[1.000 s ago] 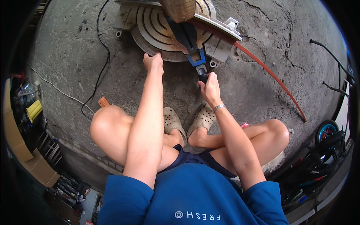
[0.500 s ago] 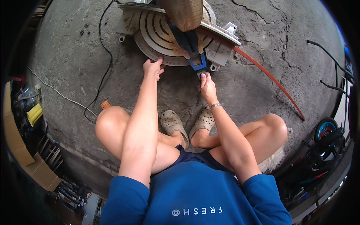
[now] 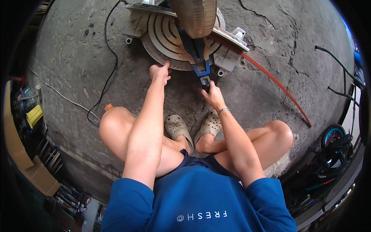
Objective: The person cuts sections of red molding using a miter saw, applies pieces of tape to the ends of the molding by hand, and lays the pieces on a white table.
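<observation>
A miter saw [image 3: 154,46] with a round slotted turntable sits on the concrete in front of me. My left hand [image 3: 159,72] pinches the front rim of its base, thumb on top and the other fingers lower, partly hidden. Sticking out toward me is the saw's arm, with a blue end piece [image 3: 201,69] and a black handle [image 3: 206,87]. My right hand [image 3: 213,96] is closed round that handle. Over the turntable hangs a brownish, dusty rounded part [image 3: 195,19] of the saw, cut off by the upper edge.
An orange-red strip [image 3: 276,83] runs from the saw's right side across the cracked floor [image 3: 266,50]. On the left lie a black cable [image 3: 114,58] and a pale cord [image 3: 62,91]. Cardboard [image 3: 40,178] stands at far left, a small wheel [image 3: 333,135] at right. My clogs [image 3: 178,128] are below.
The saw's arm has swung slightly left against the base. My right hand has shifted on the handle, so more black shows. The left hand stays at the rim.
</observation>
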A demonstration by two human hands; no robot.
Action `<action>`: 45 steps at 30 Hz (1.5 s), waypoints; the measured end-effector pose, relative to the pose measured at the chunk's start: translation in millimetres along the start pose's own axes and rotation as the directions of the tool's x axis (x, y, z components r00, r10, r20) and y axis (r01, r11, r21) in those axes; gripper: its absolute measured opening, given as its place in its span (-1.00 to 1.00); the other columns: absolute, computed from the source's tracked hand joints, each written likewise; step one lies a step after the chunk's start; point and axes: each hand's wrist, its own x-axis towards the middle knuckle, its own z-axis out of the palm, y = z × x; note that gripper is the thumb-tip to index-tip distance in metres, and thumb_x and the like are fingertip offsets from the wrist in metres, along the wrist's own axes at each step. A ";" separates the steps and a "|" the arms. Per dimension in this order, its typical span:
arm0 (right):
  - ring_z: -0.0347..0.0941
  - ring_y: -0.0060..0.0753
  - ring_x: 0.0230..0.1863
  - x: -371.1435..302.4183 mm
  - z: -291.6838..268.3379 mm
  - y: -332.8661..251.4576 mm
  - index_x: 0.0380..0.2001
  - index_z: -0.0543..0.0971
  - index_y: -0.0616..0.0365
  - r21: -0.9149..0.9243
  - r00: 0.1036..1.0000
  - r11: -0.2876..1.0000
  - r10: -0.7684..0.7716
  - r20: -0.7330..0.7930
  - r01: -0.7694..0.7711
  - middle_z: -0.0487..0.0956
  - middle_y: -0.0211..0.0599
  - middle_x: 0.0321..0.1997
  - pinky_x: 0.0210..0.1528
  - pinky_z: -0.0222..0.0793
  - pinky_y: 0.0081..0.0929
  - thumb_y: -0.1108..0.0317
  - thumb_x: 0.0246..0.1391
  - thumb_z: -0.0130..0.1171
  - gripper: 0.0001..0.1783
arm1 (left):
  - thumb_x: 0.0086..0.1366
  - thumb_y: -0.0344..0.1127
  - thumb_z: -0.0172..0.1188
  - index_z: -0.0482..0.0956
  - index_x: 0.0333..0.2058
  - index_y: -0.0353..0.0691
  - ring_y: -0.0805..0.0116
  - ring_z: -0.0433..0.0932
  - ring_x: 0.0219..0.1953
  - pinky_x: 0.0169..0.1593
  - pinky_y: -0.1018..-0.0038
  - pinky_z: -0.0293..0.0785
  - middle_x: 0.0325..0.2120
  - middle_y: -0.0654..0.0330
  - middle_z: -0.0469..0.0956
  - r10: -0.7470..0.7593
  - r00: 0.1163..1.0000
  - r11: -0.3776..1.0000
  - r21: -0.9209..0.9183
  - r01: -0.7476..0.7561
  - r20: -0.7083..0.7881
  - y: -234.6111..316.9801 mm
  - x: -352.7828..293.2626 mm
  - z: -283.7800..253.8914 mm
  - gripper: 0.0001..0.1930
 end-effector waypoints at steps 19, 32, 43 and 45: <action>0.60 0.19 -0.16 9.5 -18.4 6.4 -0.11 0.45 0.31 -0.084 0.989 0.986 0.145 0.004 -0.144 0.64 0.15 -0.26 -0.08 0.46 -0.08 -0.09 -0.06 0.42 -0.30 | 0.24 -0.24 0.38 0.44 -0.09 -0.35 0.09 0.68 -0.21 -0.08 0.01 0.57 -0.17 0.05 0.60 0.034 0.999 0.990 0.136 -0.033 -0.004 5.8 -0.1 -6.6 -0.59; 0.54 -0.17 -0.30 -17.4 31.3 17.8 -0.14 0.40 0.23 0.322 0.944 0.942 0.187 -0.273 -0.093 0.57 -0.09 -0.30 -0.21 0.45 -0.22 -0.04 0.21 0.23 -0.49 | 0.13 -0.25 0.47 0.51 -0.18 -0.39 0.18 0.68 -0.32 -0.23 0.12 0.65 -0.24 -0.02 0.64 0.087 0.995 0.988 0.121 -0.092 0.046 5.1 6.9 -16.7 -0.59; 0.57 -0.40 -0.39 4.8 -9.2 71.4 -0.04 0.51 0.14 0.820 0.855 0.289 -0.013 0.519 -0.494 0.59 -0.30 -0.34 -0.36 0.49 -0.50 -0.19 0.28 0.06 -0.43 | 0.43 -0.05 0.09 0.47 -0.17 -0.36 0.24 0.66 -0.48 -0.53 0.42 0.63 -0.34 0.03 0.64 0.302 0.863 0.934 0.057 -0.354 0.405 39.9 -114.1 114.8 -0.61; 0.61 -0.39 -0.34 -8.2 -13.0 45.7 -0.01 0.49 0.20 0.754 0.894 0.496 0.116 0.433 -0.430 0.60 -0.24 -0.32 -0.34 0.51 -0.48 -0.22 0.29 0.02 -0.37 | 0.50 -0.08 -0.03 0.46 -0.10 -0.36 0.18 0.71 -0.36 -0.48 0.39 0.65 -0.30 0.01 0.65 0.239 0.893 0.967 -0.006 -0.257 0.381 54.8 -88.3 143.1 -0.62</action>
